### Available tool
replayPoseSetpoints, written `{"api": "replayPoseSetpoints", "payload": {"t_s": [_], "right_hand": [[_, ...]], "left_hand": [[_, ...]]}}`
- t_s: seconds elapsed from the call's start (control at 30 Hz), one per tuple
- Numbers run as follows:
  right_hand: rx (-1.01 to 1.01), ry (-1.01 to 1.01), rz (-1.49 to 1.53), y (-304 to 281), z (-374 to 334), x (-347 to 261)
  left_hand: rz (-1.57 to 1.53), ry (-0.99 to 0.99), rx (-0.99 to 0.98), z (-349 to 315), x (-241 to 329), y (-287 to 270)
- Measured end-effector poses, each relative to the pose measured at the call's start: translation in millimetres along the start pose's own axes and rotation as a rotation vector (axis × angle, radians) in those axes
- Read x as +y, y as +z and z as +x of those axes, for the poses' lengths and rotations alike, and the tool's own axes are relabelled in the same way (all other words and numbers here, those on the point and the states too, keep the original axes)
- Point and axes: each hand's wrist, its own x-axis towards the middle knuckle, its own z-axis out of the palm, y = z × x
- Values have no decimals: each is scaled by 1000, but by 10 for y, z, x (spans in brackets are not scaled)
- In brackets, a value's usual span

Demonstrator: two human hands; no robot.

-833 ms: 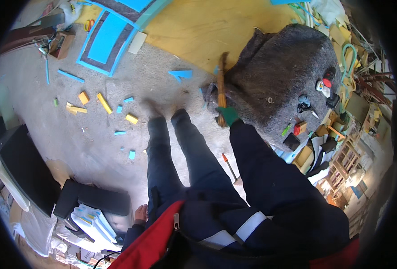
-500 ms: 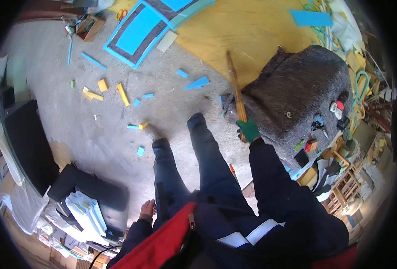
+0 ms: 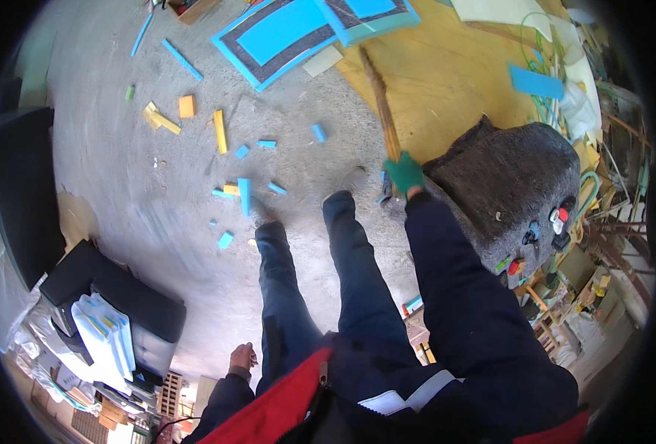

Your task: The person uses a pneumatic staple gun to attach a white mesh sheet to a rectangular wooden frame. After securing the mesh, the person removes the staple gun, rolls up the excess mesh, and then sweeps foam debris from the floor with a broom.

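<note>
My right hand (image 3: 405, 175), in a green glove, is closed round the near end of a long brown broom-like bundle (image 3: 382, 96). The bundle points away from me, its dark far end over the yellow sheet (image 3: 453, 66) beside the blue-framed panels (image 3: 283, 37). My left hand (image 3: 243, 357) is bare and hangs low beside my left leg, fingers loosely curled, with nothing visible in it. Small blue offcuts (image 3: 245, 196) and yellow offcuts (image 3: 220, 132) lie scattered on the grey floor ahead of my feet.
Close on the right stands a block draped in dark grey cloth (image 3: 505, 177), with small tools on it. A black padded seat (image 3: 113, 296) carrying white bags (image 3: 104, 333) is at the lower left. A blue sheet piece (image 3: 536, 81) and green cord lie at the far right.
My right hand has moved forward and slightly left with the bundle. Some blue offcuts lie in different places, one now near my left foot. The view has shifted; my left hand still hangs low.
</note>
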Motion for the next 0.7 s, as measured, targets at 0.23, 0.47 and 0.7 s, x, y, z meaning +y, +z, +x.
{"api": "replayPoseSetpoints", "payload": {"t_s": [0.23, 0.47, 0.7], "right_hand": [[-193, -151, -404, 929, -38, -651], [-292, 76, 5, 610, -1241, -257], [-244, 550, 731, 2031, -1513, -429]], "left_hand": [[-8, 10, -51, -63, -452, -83], [-69, 72, -59, 125, -619, -369], [232, 531, -37, 576, -661, -1095]]}}
